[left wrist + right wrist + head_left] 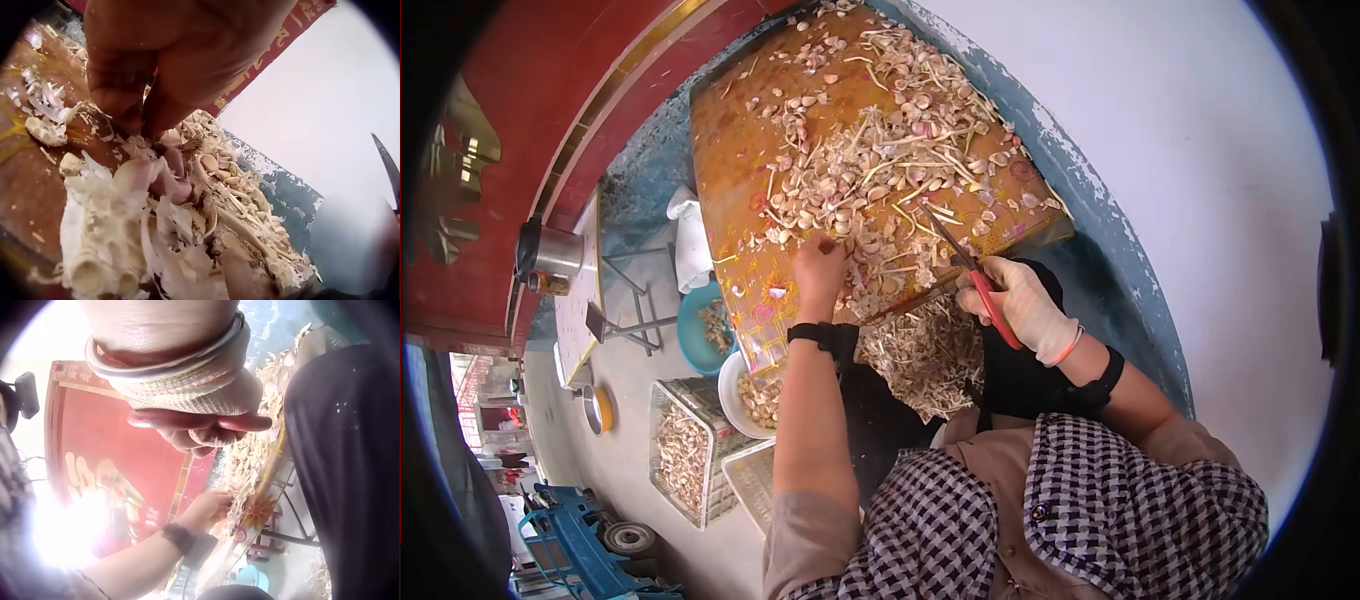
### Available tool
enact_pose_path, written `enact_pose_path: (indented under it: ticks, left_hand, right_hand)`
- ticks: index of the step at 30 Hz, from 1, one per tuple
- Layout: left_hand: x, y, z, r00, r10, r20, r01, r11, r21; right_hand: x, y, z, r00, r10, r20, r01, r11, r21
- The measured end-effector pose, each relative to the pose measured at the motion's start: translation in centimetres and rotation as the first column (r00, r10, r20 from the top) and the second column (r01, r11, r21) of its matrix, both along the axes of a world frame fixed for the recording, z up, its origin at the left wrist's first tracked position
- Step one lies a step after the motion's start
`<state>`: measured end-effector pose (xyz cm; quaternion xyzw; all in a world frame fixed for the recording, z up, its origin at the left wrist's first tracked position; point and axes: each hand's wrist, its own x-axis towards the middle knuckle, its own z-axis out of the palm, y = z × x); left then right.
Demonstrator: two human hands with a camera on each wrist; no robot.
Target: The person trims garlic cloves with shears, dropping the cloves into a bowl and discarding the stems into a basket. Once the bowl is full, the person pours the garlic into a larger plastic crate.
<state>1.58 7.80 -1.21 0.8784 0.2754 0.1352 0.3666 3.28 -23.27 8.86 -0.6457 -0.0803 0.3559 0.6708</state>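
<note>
Over the near edge of the heap of garlic cloves and stalks, my bare left hand bends its fingers downward. In the left wrist view, thumb and fingertips of that hand come together on garlic among papery skins; the exact piece they pinch is hidden. A pale glove covers my right hand, which grips red-handled scissors, blades slightly apart and pointing up-left over the table edge. From the right wrist, the gloved hand shows curled round the red handles.
The patterned table stands against a wall. Dry skins and stalks lie heaped below its near edge, by the dark-clothed legs. At left are a turquoise basin, a white bowl of cloves and a crate of garlic.
</note>
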Motion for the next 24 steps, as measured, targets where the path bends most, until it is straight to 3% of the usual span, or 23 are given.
enact_pose_path:
  ticks: [1,2,4,6,7,9,10,11,12,13,15,16,17,19,20,23,24]
  left_hand:
    - [-0.3,-0.5,1.7,1.0,0.008,-0.022,-0.009,0.998,-0.057]
    - [-1.1,-1.4,3.3,0.998,0.047,0.041,-0.036,0.973,-0.229]
    - [-3.1,-4.0,6.2,0.97,0.139,0.197,-0.004,0.826,-0.564]
    - [-5.4,-5.7,6.3,0.982,0.083,0.171,0.043,0.779,-0.625]
    - [-6.5,-6.6,6.3,0.988,0.031,0.149,0.081,0.722,-0.687]
    - [-8.2,-9.3,6.3,0.992,-0.004,0.125,0.09,0.714,-0.694]
    - [-8.8,-10.7,7.5,0.992,-0.056,0.114,0.12,0.715,-0.689]
    - [-9.2,-11.0,7.5,0.987,-0.143,0.07,0.153,0.74,-0.655]
    - [-9.6,-11.5,7.9,0.993,-0.109,0.038,0.109,0.781,-0.615]
    - [-10.0,-11.6,8.3,0.985,-0.155,0.075,0.17,0.814,-0.555]
    - [-10.4,-12.1,8.0,0.955,-0.297,0.015,0.29,0.92,-0.266]
    - [-10.7,-12.1,8.0,0.945,-0.325,-0.041,0.306,0.92,-0.247]
    - [-10.7,-12.4,8.1,0.947,-0.319,-0.027,0.301,0.916,-0.264]
    - [-10.6,-12.8,8.9,0.924,-0.379,-0.048,0.373,0.922,-0.105]
    - [-10.6,-12.7,8.6,0.91,-0.407,-0.08,0.401,0.913,-0.077]
    - [-10.5,-12.5,8.3,0.887,-0.452,-0.099,0.453,0.892,-0.015]
    - [-10.4,-12.4,8.5,0.877,-0.471,-0.089,0.475,0.88,0.022]
  right_hand:
    - [0.3,0.4,0.0,0.991,0.047,0.126,-0.036,0.995,-0.088]
    - [0.5,0.7,-0.6,0.989,0.033,0.141,-0.026,0.998,-0.054]
    - [1.2,2.0,-2.8,0.988,0.012,0.156,-0.01,1.0,-0.014]
    - [1.9,3.8,-5.0,0.873,0.079,0.481,-0.063,0.997,-0.05]
    - [1.8,4.5,-4.1,0.873,0.082,0.481,-0.067,0.997,-0.049]
    - [1.1,5.7,-2.0,0.808,0.237,0.539,-0.148,0.968,-0.204]
    - [0.7,6.1,-1.7,0.773,0.279,0.569,-0.192,0.959,-0.208]
    - [0.5,6.3,-1.4,0.612,0.398,0.684,-0.205,0.914,-0.349]
    - [0.3,6.4,-1.9,0.646,0.411,0.643,-0.273,0.911,-0.309]
    - [0.0,6.4,-2.2,0.675,0.429,0.601,-0.338,0.903,-0.265]
    - [-0.3,6.1,-2.1,0.672,0.52,0.527,-0.389,0.854,-0.346]
    - [-0.4,6.0,-2.3,0.701,0.507,0.502,-0.403,0.862,-0.308]
    - [-0.6,5.9,-2.0,0.793,0.509,0.336,-0.431,0.857,-0.282]
    - [-0.8,5.9,-4.1,0.808,0.509,0.298,-0.478,0.861,-0.173]
    - [-0.9,5.8,-4.9,0.887,0.462,0.004,-0.462,0.886,-0.036]
    - [-0.2,5.5,-4.0,0.869,0.49,-0.061,-0.493,0.869,-0.041]
    - [-0.1,5.6,-3.6,0.876,0.481,0.0,-0.477,0.869,-0.13]
